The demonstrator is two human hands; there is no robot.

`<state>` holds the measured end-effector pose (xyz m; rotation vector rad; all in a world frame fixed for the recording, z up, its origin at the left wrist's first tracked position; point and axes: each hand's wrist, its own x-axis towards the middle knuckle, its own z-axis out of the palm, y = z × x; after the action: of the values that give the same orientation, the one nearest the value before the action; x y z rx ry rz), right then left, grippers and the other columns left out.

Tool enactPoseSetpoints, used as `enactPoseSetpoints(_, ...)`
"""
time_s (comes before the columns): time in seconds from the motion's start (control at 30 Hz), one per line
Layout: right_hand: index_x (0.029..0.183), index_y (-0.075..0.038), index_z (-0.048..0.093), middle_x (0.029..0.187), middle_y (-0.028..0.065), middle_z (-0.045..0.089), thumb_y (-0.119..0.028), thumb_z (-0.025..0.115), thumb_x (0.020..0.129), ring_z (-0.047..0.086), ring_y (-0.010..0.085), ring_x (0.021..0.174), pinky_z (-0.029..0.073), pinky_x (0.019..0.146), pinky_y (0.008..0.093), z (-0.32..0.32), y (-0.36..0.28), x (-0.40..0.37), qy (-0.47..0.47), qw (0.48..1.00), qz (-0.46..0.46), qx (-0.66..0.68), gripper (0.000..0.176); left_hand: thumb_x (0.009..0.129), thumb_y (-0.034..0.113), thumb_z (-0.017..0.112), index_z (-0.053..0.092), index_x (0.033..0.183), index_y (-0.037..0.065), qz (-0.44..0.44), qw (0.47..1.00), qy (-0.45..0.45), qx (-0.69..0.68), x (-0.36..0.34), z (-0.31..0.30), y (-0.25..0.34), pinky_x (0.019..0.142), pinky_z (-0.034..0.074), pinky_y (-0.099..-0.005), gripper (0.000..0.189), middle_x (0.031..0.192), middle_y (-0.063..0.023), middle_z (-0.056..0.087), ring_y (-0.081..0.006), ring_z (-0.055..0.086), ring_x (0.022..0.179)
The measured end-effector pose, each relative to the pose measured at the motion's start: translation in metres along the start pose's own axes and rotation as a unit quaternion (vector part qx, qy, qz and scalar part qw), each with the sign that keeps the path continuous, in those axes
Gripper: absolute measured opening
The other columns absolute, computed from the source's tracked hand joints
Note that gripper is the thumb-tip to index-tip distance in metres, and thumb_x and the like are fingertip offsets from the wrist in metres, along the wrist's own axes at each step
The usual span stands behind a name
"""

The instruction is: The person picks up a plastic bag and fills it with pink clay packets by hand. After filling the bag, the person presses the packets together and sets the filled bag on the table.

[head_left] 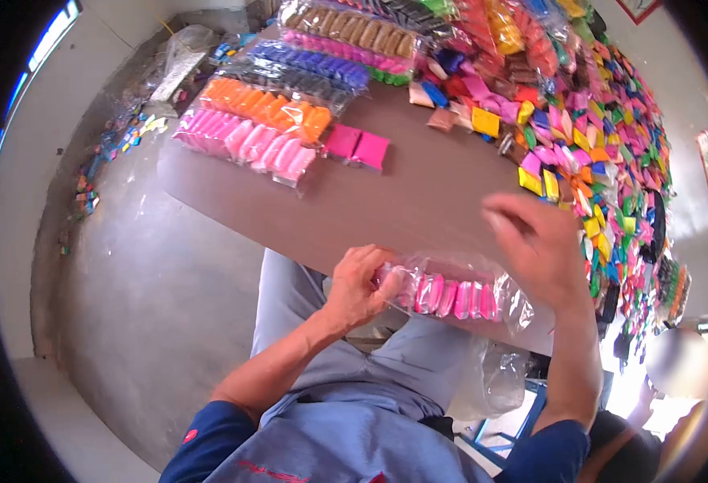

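Low in the middle of the frame, the left hand (pixel 362 282) pinches a clear bag (pixel 518 309) of pink packs (pixel 456 299) with its fingers. The right hand (pixel 533 249) curls its fingers over the bag's right side; I can't tell if they hold anything. Farther up the brown counter (pixel 434 185) sit two pink squares (pixel 358 146), full bags (pixel 269 108) at upper left, and a bright pile (pixel 583 137) at upper right.

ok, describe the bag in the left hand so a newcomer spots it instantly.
Find the brown table, then its edge nearest the wearer's lap. There the left hand holds one end of a clear bag with a row of bright pink packets. Unlike the bags grouped farther up the table, it lies by itself and is the only one held.
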<state>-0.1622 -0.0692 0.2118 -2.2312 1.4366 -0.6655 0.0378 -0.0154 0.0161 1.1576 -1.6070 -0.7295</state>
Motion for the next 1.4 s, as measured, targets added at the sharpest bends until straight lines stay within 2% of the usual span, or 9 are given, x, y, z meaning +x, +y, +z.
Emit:
enactPoseSetpoints(0.17,0.113,0.001,0.066,0.101,0.0212,0.07,-0.021,0.071,0.083,0.068,0.0364,0.096,0.053,0.086,0.0437,0.059,0.026,0.1,-0.168,0.97,-0.112,-0.136,0.038,0.088,0.023,0.064,0.068,0.097,0.003,0.001,1.0,0.01,-0.01,0.0,0.0,0.002,0.083,0.048,-0.0396,0.022,0.091,-0.0118,0.066,-0.0315,0.062,0.084)
enactPoseSetpoints(0.27,0.1,0.001,0.064,0.101,0.0231,0.069,-0.022,0.07,0.08,0.064,0.0429,0.099,0.051,0.087,0.0504,0.115,0.062,0.14,-0.197,0.941,-0.212,-0.177,0.031,0.089,0.023,0.064,0.067,0.095,0.003,0.007,1.0,0.022,0.001,-0.001,0.003,0.0,0.082,0.047,-0.0396,0.022,0.089,-0.0116,0.065,-0.0311,0.062,0.081)
enactPoseSetpoints(0.47,0.1,0.0,0.063,0.1,0.023,0.069,-0.02,0.07,0.08,0.065,0.0423,0.101,0.053,0.09,0.0496,0.166,0.074,0.156,-0.132,0.953,-0.186,-0.201,0.029,0.087,0.02,0.065,0.066,0.095,0.003,0.005,1.0,0.016,-0.004,-0.001,0.002,0.001,0.08,0.047,-0.0397,0.019,0.088,-0.012,0.064,-0.0307,0.061,0.079)
enactPoseSetpoints(0.7,0.103,-0.003,0.069,0.098,0.0199,0.072,-0.028,0.065,0.085,0.069,0.0352,0.093,0.054,0.084,0.0458,0.127,0.103,0.174,-0.153,0.97,-0.067,-0.178,0.03,0.083,0.018,0.066,0.067,0.096,0.005,0.005,1.0,0.031,0.005,-0.001,0.001,0.001,0.079,0.047,-0.0402,0.018,0.089,-0.0119,0.065,-0.0318,0.061,0.082)
enactPoseSetpoints(0.87,0.107,-0.005,0.07,0.089,0.003,0.069,-0.033,0.059,0.094,0.062,0.0142,0.08,0.05,0.07,0.0319,-0.027,0.03,0.065,-0.085,0.988,0.112,0.061,0.033,0.081,0.019,0.067,0.067,0.096,0.005,-0.021,0.999,0.022,-0.014,-0.003,0.004,0.0,0.078,0.047,-0.0403,0.021,0.089,-0.012,0.064,-0.0325,0.06,0.081)
enactPoseSetpoints(0.93,0.1,0.0,0.067,0.09,0.0132,0.071,-0.039,0.066,0.091,0.067,0.0165,0.085,0.052,0.075,0.0322,-0.051,0.002,-0.003,-0.004,0.99,0.141,0.028,0.04,0.081,0.019,0.067,0.066,0.096,0.004,-0.021,1.0,0.021,-0.006,-0.001,0.005,-0.001,0.078,0.047,-0.0399,0.022,0.089,-0.012,0.064,-0.0325,0.059,0.08)
enactPoseSetpoints(1.07,0.108,-0.004,0.071,0.096,0.0105,0.074,-0.024,0.079,0.084,0.069,0.0154,0.084,0.055,0.076,0.0298,-0.046,-0.006,-0.114,0.003,0.995,0.078,0.057,0.032,0.083,0.021,0.066,0.066,0.096,0.003,-0.012,1.0,0.016,0.007,-0.001,0.003,-0.001,0.078,0.047,-0.0395,0.022,0.089,-0.0121,0.065,-0.0321,0.058,0.079)
enactPoseSetpoints(1.2,0.117,-0.004,0.07,0.093,0.0135,0.074,-0.025,0.081,0.083,0.071,0.0151,0.081,0.055,0.07,0.0295,0.008,0.003,-0.155,-0.09,0.972,0.206,0.067,0.042,0.083,0.019,0.066,0.067,0.099,0.002,-0.037,0.999,0.017,0.019,-0.001,0.006,0.001,0.079,0.047,-0.0398,0.023,0.092,-0.0129,0.066,-0.0328,0.058,0.081)
enactPoseSetpoints(1.4,0.121,0.0,0.067,0.086,0.0163,0.071,-0.028,0.075,0.09,0.068,0.0189,0.071,0.054,0.067,0.0338,0.042,0.019,-0.158,0.018,0.966,0.253,0.058,0.043,0.084,0.017,0.065,0.069,0.104,0.002,-0.048,0.999,-0.017,0.006,-0.001,-0.001,0.004,0.083,0.048,-0.0398,0.025,0.095,-0.0132,0.067,-0.0331,0.059,0.086)
